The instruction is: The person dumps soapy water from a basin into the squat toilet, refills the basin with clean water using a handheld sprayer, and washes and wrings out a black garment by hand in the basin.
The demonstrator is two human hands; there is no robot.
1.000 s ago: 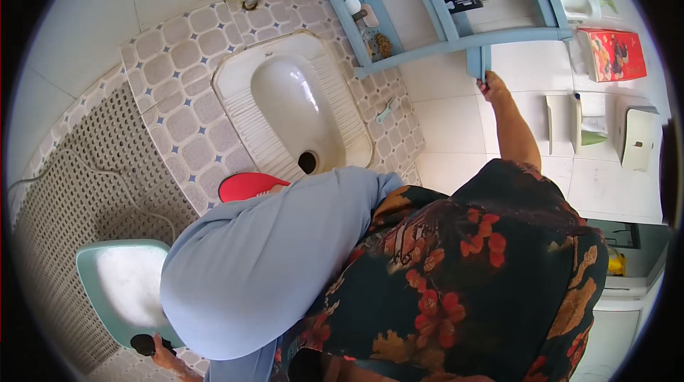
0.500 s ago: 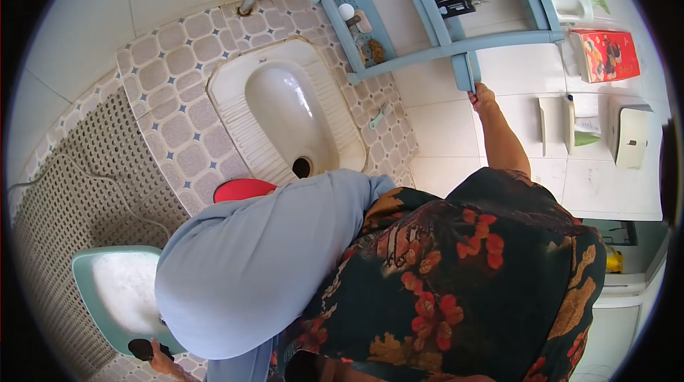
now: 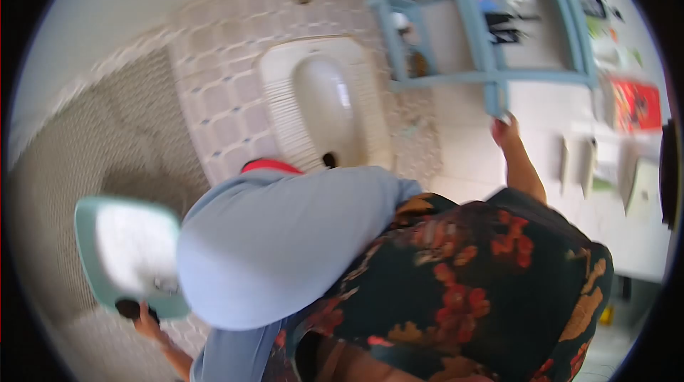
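At left, the left hand (image 3: pixel 147 322) has its fingers curled round a dark object (image 3: pixel 128 309) at the near rim of a green basin (image 3: pixel 87 239). At far right, the right hand's (image 3: pixel 504 131) fingers, blurred, close on the near end of a blue panel (image 3: pixel 496 98) jutting from the blue rack (image 3: pixel 438 81).

Left hand (image 3: pixel 147 322) gripping dark object (image 3: pixel 127 309); right hand (image 3: pixel 504 130) at shelf (image 3: pixel 477 40).

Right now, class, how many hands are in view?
2: the left hand holds a dark object at the rim of the green basin; the right hand grips a blue piece by the blue rack.
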